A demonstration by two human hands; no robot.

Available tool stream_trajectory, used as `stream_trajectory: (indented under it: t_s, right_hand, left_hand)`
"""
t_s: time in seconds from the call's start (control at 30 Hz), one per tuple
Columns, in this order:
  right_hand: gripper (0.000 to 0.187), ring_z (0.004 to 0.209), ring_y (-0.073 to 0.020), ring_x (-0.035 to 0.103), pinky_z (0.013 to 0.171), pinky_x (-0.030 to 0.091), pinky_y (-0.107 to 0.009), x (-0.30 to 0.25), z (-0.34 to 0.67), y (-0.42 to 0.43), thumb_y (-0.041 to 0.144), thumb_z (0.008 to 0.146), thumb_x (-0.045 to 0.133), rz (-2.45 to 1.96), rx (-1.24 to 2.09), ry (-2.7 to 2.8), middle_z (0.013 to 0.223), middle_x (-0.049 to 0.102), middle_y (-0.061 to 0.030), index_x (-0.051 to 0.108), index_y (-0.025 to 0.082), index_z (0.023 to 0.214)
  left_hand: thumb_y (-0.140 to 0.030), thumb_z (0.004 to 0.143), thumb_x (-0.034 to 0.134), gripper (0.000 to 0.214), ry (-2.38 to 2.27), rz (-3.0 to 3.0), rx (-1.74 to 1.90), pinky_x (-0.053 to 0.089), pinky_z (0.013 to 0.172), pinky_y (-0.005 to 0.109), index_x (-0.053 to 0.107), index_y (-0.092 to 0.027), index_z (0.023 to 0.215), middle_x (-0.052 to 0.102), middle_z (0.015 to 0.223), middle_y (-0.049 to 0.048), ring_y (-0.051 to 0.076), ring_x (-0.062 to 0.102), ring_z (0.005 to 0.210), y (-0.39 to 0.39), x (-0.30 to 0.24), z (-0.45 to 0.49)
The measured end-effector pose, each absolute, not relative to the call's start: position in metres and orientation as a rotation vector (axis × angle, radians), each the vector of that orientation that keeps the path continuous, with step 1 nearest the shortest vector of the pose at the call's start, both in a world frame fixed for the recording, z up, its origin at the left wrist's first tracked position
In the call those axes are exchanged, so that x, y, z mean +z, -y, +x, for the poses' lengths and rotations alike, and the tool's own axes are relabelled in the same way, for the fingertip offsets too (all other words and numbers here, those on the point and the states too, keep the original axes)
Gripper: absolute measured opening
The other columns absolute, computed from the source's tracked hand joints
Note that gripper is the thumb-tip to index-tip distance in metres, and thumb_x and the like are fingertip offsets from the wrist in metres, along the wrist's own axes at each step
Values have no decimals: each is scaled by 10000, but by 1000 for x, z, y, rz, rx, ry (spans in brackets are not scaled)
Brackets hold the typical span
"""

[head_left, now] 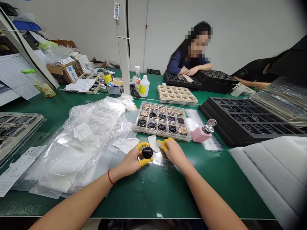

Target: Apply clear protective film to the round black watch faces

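My left hand [133, 161], with yellow finger cots, pinches a small round black disc [147, 152] between thumb and forefinger just above the green table. My right hand [173, 151], also in yellow cots, is closed on a small white wipe [153, 142] beside the disc. Just beyond both hands lies a clear tray [163, 121] holding several round black and copper-coloured discs. A pink pump bottle [201, 133] stands right of that tray.
Crumpled clear plastic bags [81, 140] lie at left. Black compartment trays [242, 119] sit at right, a beige tray [177, 95] behind. White foam sheets [275, 169] are at near right. Bottles [144, 86] and boxes stand at the back. Two other people sit across the table.
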State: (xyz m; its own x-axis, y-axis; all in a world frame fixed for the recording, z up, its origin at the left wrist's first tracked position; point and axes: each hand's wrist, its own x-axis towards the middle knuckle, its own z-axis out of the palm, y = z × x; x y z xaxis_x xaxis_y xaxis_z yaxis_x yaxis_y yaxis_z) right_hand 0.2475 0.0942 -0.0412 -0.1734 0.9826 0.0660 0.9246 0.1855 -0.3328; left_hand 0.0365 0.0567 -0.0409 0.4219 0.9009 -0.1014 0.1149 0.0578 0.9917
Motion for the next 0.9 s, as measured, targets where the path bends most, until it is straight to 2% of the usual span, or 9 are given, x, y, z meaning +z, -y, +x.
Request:
stream_trajectory:
  t_s: [0.07, 0.17, 0.3, 0.4, 0.5, 0.63, 0.77, 0.9]
  right_hand:
    - [141, 819, -228, 542, 693, 397, -331, -32, 244, -88, 193, 864, 450, -1672, 371, 2077, 865, 591, -88, 591, 190, 861]
    - [172, 877, -215, 534, 751, 402, -336, -21, 231, -70, 250, 887, 431, -1365, 459, 1965, 945, 604, -72, 557, 218, 1001]
    - [151, 763, -197, 484, 688, 362, -322, -21, 206, -46, 224, 882, 431, -1134, 333, 2146, 821, 593, -59, 572, 219, 937]
    - [173, 701, -196, 435, 628, 314, -312, -27, 199, -45, 189, 869, 405, -1162, 159, 2225, 743, 563, -64, 577, 198, 872]
    - [168, 709, -203, 429, 618, 311, -312, -34, 203, -54, 165, 830, 406, -1242, 138, 2203, 744, 550, -73, 573, 188, 837]
    - [176, 761, -210, 458, 663, 347, -327, -35, 214, -67, 156, 811, 424, -1300, 285, 2159, 804, 574, -75, 580, 191, 883]
    - [227, 820, -201, 485, 717, 380, -330, -27, 223, -68, 180, 861, 401, -1173, 446, 2135, 896, 593, -61, 571, 227, 1004]
    - [267, 851, -208, 454, 826, 363, -386, -21, 224, -63, 128, 839, 426, -1056, 245, 2317, 903, 568, -60, 594, 245, 1009]
  left_hand:
    - [-249, 741, 661, 475, -984, 1388, 773, 468, 758, 300, 445, -244, 1164, 600, 951, 18, 159, 585, 815, -57, -40, 36]
    - [-237, 749, 651, 463, -958, 1383, 798, 469, 743, 289, 444, -235, 1163, 595, 929, 14, 148, 579, 795, -56, -38, 36]
    - [-220, 747, 646, 455, -906, 1383, 819, 475, 743, 284, 444, -212, 1155, 587, 986, 35, 154, 582, 828, -55, -36, 36]
    - [-237, 744, 654, 426, -884, 1404, 801, 472, 743, 285, 473, -200, 1128, 589, 975, 37, 157, 579, 825, -56, -36, 35]
    - [-256, 757, 646, 395, -844, 1413, 772, 468, 750, 290, 496, -196, 1117, 604, 960, 39, 172, 586, 845, -57, -37, 34]
    - [-277, 746, 656, 470, -819, 1365, 730, 471, 773, 313, 470, -206, 1172, 613, 1026, 52, 189, 594, 883, -59, -39, 35]
    - [-293, 724, 678, 473, -864, 1335, 747, 476, 761, 313, 474, -200, 1141, 616, 970, 39, 178, 600, 845, -60, -39, 36]
    - [-296, 709, 698, 481, -868, 1270, 826, 477, 718, 285, 462, -211, 1120, 602, 922, 17, 151, 594, 789, -60, -39, 37]
